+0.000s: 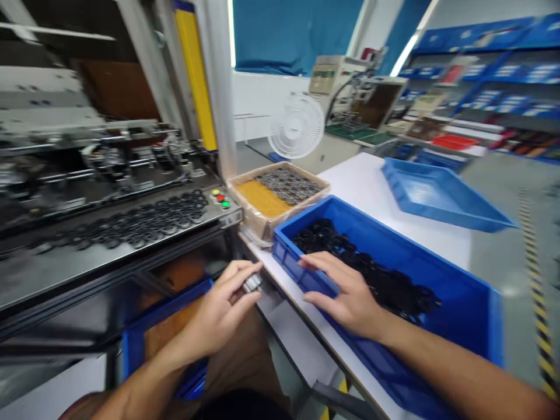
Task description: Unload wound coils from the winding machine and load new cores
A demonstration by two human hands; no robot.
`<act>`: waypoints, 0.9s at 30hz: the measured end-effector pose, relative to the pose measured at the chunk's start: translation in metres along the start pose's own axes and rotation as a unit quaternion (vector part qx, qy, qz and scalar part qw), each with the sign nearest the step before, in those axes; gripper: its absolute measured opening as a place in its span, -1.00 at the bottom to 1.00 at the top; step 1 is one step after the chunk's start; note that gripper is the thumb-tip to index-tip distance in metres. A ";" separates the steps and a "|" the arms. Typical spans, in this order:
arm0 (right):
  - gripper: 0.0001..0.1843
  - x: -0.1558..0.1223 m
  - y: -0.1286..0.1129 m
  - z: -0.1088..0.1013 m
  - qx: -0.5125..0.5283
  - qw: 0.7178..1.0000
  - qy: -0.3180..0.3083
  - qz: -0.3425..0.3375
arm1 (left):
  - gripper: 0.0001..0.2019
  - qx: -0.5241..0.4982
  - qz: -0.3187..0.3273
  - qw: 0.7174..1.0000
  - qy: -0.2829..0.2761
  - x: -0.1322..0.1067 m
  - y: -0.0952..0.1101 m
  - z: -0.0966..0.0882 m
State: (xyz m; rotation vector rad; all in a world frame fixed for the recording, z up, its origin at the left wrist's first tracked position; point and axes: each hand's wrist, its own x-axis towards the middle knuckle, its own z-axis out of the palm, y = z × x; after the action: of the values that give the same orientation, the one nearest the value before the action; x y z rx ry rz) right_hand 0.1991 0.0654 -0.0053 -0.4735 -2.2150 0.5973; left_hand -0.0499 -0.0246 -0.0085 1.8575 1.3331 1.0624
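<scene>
My left hand [223, 306] is closed around a small silvery-grey piece [252, 284], ridged or stacked in look; blur hides its exact kind. It hovers between the machine bench and the white table. To the right, my right hand [345, 291] is open, thumb and fingers apart, with nothing between them. That hand is over the near wall of a deep blue bin [394, 239]. Inside the bin lies a heap of black ring-like parts [398, 291]. On the machine's metal ledge, rows of dark round parts [144, 221] are spread out.
A cardboard box [258, 224] with grey round parts stands beyond the bin. A light-blue tray [437, 192] rests on the white table [359, 175]. Coloured buttons [221, 199] sit at the machine's corner. Below the ledge is another blue bin [131, 350]. A white fan [297, 125] stands behind.
</scene>
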 end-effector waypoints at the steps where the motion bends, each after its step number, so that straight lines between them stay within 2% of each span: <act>1: -0.44 -0.001 0.003 -0.002 -0.021 1.000 0.002 -0.004 | -0.64 0.025 -0.033 0.998 0.055 -0.003 -0.008 -0.018; 3: -0.48 -0.002 0.007 -0.005 -0.063 0.998 0.002 -0.016 | -0.65 0.066 -0.135 0.976 0.160 -0.015 -0.027 -0.064; 4: -0.50 -0.002 0.009 -0.006 -0.082 0.996 0.004 -0.025 | -0.57 0.082 -0.177 0.959 0.208 -0.024 -0.038 -0.090; 6: -0.52 -0.001 0.010 -0.006 -0.109 0.993 0.003 -0.048 | -0.52 0.170 -0.221 0.914 0.294 -0.045 -0.058 -0.144; 7: -0.55 -0.001 0.011 -0.006 -0.120 0.991 0.005 -0.064 | -0.53 0.235 -0.258 0.882 0.317 -0.055 -0.067 -0.169; 8: -0.56 0.000 0.011 -0.005 -0.130 0.989 0.006 -0.077 | -0.54 0.335 -0.299 0.834 0.322 -0.065 -0.075 -0.192; 9: -0.58 0.000 0.012 -0.005 -0.137 0.987 0.007 -0.087 | -0.55 0.390 -0.324 0.798 0.325 -0.075 -0.082 -0.212; 11: -0.57 -0.001 0.015 -0.003 -0.144 0.985 0.006 -0.094 | -0.56 0.450 -0.352 0.759 0.311 -0.090 -0.094 -0.241; 14: -0.55 -0.004 0.021 -0.001 -0.147 0.985 -0.001 -0.088 | -0.49 0.521 -0.337 0.736 0.270 -0.101 -0.103 -0.258; 20: -0.52 -0.003 0.022 0.000 -0.157 0.985 -0.003 -0.075 | -0.32 0.556 -0.282 0.757 0.193 -0.100 -0.123 -0.271; 23: -0.54 0.002 0.032 -0.003 -0.178 0.981 0.016 -0.071 | -0.27 0.578 -0.232 0.761 0.184 -0.106 -0.136 -0.282; 26: -0.61 0.001 0.062 -0.007 -0.233 0.971 0.042 -0.040 | -0.31 0.597 -0.165 0.757 0.208 -0.104 -0.136 -0.282; 27: -0.64 0.000 0.075 -0.008 -0.252 0.967 0.029 -0.004 | -0.32 0.603 -0.132 0.753 0.227 -0.098 -0.131 -0.277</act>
State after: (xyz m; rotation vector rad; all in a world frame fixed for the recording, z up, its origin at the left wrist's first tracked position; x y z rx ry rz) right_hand 0.2158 0.1292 -0.0421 -0.7280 -2.3027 0.0017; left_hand -0.3682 -0.0709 -0.0070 2.0983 2.9606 0.4470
